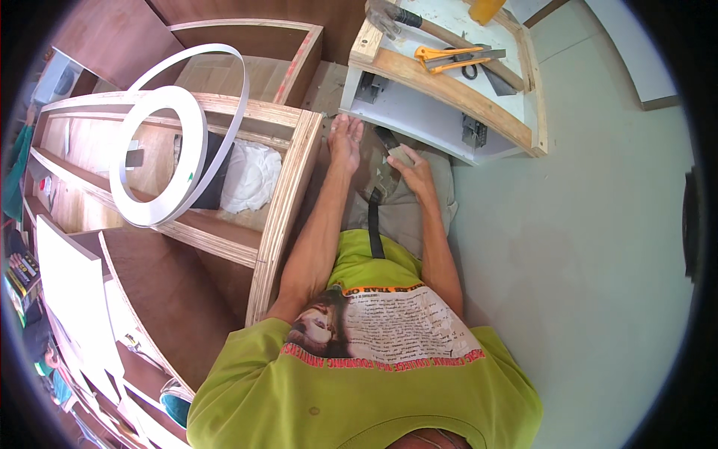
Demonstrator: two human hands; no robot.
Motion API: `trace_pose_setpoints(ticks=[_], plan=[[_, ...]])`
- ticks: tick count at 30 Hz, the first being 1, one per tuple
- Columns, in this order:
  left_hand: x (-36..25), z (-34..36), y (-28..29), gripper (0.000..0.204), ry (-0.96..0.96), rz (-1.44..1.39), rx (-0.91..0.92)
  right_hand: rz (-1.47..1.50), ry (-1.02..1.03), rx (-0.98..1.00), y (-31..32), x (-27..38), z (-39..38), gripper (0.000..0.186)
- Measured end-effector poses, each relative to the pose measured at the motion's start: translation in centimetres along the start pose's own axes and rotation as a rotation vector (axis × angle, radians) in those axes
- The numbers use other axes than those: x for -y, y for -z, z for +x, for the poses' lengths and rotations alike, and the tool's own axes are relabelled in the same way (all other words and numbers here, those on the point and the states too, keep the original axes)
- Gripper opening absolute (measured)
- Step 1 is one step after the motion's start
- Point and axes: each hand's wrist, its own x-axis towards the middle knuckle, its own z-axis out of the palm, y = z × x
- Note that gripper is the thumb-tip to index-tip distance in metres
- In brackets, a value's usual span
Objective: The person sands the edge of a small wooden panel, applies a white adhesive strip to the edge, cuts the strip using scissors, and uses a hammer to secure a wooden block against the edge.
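Note:
My left hand (345, 141) reaches forward with its fingers stretched out, at the lower left corner of a white cabinet box (419, 120); whether it touches the box, I cannot tell. Between the fingers of my right hand (415, 176) is a small flat beige piece (404, 156), partly covered by the hand; its kind is unclear. Both hands are above my lap, with a dark strap (375, 217) running between the forearms. Two metal hinges sit inside the box, one a dark hinge (473, 132) at its right end.
On the box lie a hammer (449, 49), orange-handled cutters (452, 58) and a yellow object (486, 9). To my left, a roll of white edge banding (123, 161) stands on an open plywood frame (288, 194), near a crumpled white cloth (250, 176). White panels (71, 277) lean farther left.

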Motion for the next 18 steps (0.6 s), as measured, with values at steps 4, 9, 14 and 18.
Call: trace_pose_setpoints(ticks=[4,9,14,18], plan=[[0.1,-0.1,-0.3,0.019,0.040,-0.068,0.024,-0.007,-0.006,0.003,-0.1,-0.4,0.1,0.069],[0.9,0.4,-0.4,0.020,0.173,-0.341,0.069,-0.053,0.045,-0.022,0.1,-0.4,0.2,0.069],[3.2,1.9,0.3,0.031,0.158,-0.557,0.238,0.002,0.013,-0.028,0.1,1.2,-0.2,0.067],[4.1,1.4,-1.7,0.040,0.127,-0.624,0.237,0.110,-0.081,-0.021,0.8,2.4,-0.6,0.068]])
